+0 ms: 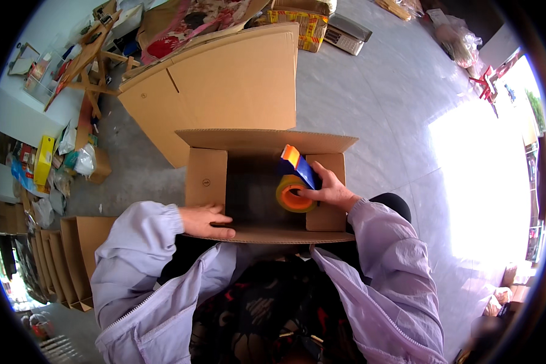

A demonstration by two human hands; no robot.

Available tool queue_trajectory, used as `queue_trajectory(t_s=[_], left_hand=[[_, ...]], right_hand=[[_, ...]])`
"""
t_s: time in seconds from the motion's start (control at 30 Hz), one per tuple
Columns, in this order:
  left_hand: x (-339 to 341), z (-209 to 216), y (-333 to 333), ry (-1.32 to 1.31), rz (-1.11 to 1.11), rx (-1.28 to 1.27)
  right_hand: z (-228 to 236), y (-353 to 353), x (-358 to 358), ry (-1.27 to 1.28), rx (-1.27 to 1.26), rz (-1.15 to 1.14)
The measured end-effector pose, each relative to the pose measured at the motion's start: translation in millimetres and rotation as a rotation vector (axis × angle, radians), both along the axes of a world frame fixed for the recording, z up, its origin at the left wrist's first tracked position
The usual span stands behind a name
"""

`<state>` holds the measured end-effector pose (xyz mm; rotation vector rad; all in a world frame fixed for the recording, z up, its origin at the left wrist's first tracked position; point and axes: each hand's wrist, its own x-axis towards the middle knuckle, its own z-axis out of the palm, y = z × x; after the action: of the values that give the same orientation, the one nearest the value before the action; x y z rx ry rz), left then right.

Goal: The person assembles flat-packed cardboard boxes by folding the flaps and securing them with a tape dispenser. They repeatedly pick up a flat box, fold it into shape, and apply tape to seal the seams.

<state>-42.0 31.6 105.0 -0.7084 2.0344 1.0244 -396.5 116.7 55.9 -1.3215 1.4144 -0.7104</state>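
"Firstly, the room. What surface is recorded?"

"Grey floor (370,103), smooth, with a broad glare on the right. Flat cardboard (236,79) lies stacked just beyond the box (267,141). A row of cartons (86,239) stands at lower left."

"And the edges of the room?"

"Left: a wooden stand (84,59) amid clutter. Far side: a grey machine (347,37) beside a yellow-and-red parcel (309,30). Far right: something red, seen too small to identify."

"Condition of the box?"

"Open at the top, between the hands; its interior is dark."

"The hands?"

"Right hand (332,189): fingers closed round a blue-and-orange dispenser (303,168) with its tape roll (283,195), over the box's right half. Left hand (205,220): fingers extended, slightly apart, at the near left corner, grasping nothing visible."
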Motion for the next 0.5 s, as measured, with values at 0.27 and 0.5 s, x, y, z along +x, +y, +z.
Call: queue_trajectory(t_s=[0.27, 0.5], left_hand=[[34, 9, -45, 0.098, 0.287, 0.117], [33, -58, -31, 0.57, 0.499, -0.804]], right_hand=[[30, -2, -22, -0.078, -0.041, -0.022], [116, -92, 12, -0.569, -0.328, -0.426]])
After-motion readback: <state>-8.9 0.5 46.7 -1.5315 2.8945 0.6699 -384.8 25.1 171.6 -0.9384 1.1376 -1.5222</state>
